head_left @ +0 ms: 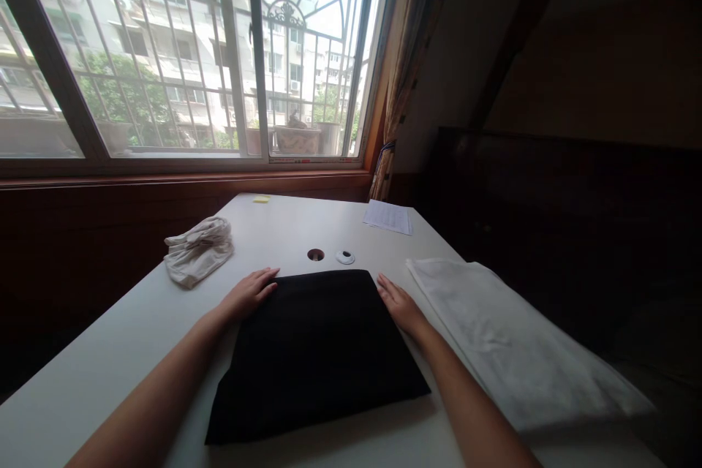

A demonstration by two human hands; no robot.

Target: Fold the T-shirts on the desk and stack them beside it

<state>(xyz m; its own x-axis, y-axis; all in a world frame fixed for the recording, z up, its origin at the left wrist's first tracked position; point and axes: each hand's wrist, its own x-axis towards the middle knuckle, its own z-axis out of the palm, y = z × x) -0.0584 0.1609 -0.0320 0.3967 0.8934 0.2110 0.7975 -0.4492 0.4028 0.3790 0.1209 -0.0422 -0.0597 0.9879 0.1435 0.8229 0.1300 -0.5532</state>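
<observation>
A folded black cloth [323, 351], perhaps a garment, lies flat on the white table [137, 336] in front of me. My left hand [251, 294] rests along its far left edge, fingers stretched out. At the far right edge, my right hand [399, 303] lies against the cloth with its fingers extended. Neither hand grips anything. To the right of my right arm lies a white translucent bag or sheet [515, 344], spread out and reaching the table's right side.
A crumpled off-white cloth [200, 252] lies at the left edge. Farther back are a cable hole [316, 255], its round white cover [345, 257], a printed paper [388, 217] and a yellow note [262, 199]. A barred window [180, 51] and a curtain [403, 51] stand behind.
</observation>
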